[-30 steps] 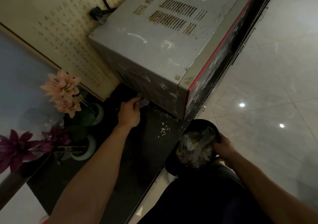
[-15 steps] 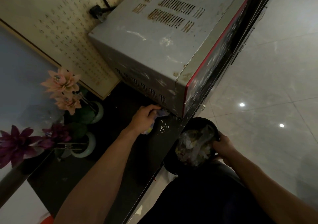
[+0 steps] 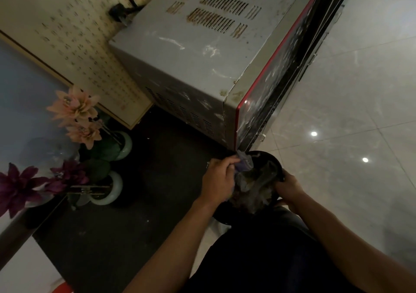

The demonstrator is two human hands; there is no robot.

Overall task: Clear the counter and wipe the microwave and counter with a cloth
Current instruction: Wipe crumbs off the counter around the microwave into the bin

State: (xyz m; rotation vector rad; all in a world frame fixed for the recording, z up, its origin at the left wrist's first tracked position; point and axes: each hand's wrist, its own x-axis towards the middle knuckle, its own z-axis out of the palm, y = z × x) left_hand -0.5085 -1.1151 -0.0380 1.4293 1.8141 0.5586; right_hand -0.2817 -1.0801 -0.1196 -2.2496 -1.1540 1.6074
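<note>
The microwave (image 3: 202, 56) ran off the top of the frame, and its door sat at such a steep angle I couldn't make out any controls. The cloth (image 3: 244, 163) was mostly buried in the left hand (image 3: 218, 180), just a purplish corner poking out. The stuff in the black bowl (image 3: 275, 164), lower centre, was too murky to tell. Fingertips of the right hand (image 3: 290, 188) vanished behind its rim. The purple flower (image 3: 13, 186) got clipped by the left edge.

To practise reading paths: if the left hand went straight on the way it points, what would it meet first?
Likely the bowl the right hand holds at the counter edge; the cloth in the left hand reaches over its rim, but depth is unclear.
</note>
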